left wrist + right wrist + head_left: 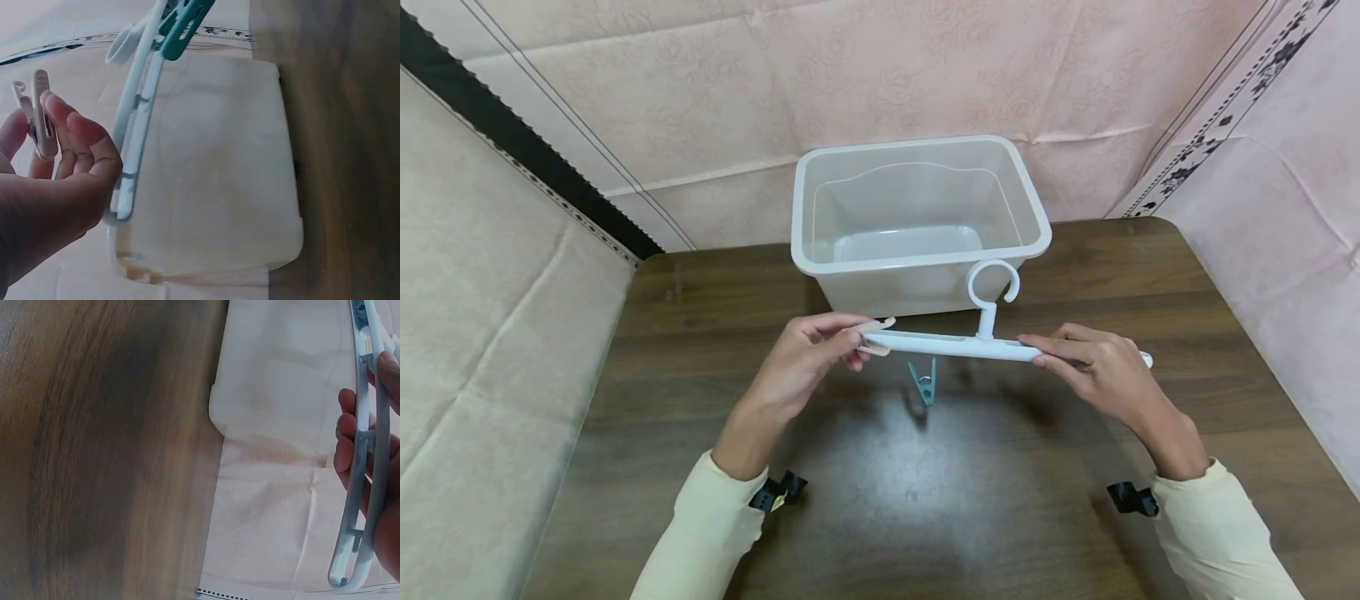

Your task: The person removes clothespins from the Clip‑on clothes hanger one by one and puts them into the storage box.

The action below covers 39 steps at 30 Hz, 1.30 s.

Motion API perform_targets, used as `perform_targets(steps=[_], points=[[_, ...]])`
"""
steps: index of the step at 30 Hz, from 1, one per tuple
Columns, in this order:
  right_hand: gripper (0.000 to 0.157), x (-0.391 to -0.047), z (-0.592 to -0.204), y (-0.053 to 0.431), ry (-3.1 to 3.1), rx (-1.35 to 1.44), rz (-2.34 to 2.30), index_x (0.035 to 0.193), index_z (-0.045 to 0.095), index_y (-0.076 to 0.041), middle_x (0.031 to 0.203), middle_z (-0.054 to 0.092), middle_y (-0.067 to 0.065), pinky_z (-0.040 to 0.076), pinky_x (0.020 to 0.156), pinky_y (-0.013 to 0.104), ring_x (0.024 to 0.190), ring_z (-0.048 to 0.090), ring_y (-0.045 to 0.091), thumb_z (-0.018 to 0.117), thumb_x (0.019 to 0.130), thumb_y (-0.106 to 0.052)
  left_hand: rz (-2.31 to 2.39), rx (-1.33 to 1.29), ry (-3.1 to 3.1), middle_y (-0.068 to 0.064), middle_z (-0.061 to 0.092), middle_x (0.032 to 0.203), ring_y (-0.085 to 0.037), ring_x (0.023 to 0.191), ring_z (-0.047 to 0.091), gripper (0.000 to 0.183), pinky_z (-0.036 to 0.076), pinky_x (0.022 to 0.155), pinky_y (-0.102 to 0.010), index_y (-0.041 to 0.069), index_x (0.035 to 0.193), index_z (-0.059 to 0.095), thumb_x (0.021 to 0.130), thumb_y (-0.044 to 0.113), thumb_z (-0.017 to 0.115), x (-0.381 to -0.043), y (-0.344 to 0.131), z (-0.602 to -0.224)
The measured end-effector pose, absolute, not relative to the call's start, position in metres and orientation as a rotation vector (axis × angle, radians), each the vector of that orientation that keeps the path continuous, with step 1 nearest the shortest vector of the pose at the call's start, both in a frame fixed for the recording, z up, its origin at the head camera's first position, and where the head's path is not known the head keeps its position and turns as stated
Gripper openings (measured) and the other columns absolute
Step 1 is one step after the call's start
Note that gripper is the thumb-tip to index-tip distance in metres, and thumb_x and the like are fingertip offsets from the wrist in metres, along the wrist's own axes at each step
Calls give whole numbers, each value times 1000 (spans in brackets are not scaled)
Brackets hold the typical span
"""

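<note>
My right hand [1093, 367] grips the right half of a pale blue-white plastic hanger [955, 344], held level above the table with its round hook pointing up. Between thumb and fingers, my left hand [808, 358] pinches a pale pinkish clothespin [42, 115]. In the head view that clothespin's two prongs spread at the hanger's left end, one above and one below the bar. A teal clothespin [923, 383] hangs under the middle of the hanger. The left wrist view shows the slotted bar running past my left fingers, with the teal clothespin near its top.
Behind the hanger, a light grey plastic bin [827, 287] stands at the back of the brown wooden table [880, 517]. Pale patterned sheets [700, 108] hang behind and on both sides of the table. A dark strap is on each wrist.
</note>
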State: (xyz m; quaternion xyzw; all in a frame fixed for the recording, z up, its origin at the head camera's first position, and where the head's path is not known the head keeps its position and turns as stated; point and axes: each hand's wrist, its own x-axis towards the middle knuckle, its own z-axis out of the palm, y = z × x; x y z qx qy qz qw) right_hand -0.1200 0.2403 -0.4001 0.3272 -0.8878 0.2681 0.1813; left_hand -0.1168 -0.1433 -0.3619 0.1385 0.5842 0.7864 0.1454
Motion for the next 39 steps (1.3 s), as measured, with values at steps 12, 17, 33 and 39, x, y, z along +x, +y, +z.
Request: perform_targets(steps=[12,17,33,39], points=[[40,-121,-400,241,-2506,933,762,116,78,-25,84,61,-19,33,49,19,57,42,-1,83,79,-10,2280,234,1751,-9,73,102,-18,72,59,23,49,69,-25,-1,114,74,98,-3,58,-122,-148,-344],[39,-120,-401,242,-2484,943,765,116,78,-23,85,63,-19,33,50,19,58,42,-1,83,79,-11,2248,260,1823,-12,71,104,-20,75,61,27,51,70,-26,-15,122,63,100,-1,58,-130,-151,-338],[40,-118,-402,246,-2474,961,755,117,77,-23,87,64,-19,33,51,19,59,42,0,83,79,-11,2182,218,2154,-8,72,81,-19,67,63,23,51,67,-28,-9,115,65,98,6,65,-168,-155,-332],[39,-116,-402,247,-2480,959,764,118,77,-23,89,65,-18,33,50,18,58,43,0,82,80,-11,2043,254,2400,-10,72,86,-21,72,64,25,54,67,-27,-5,115,68,97,12,69,-178,-151,-329]])
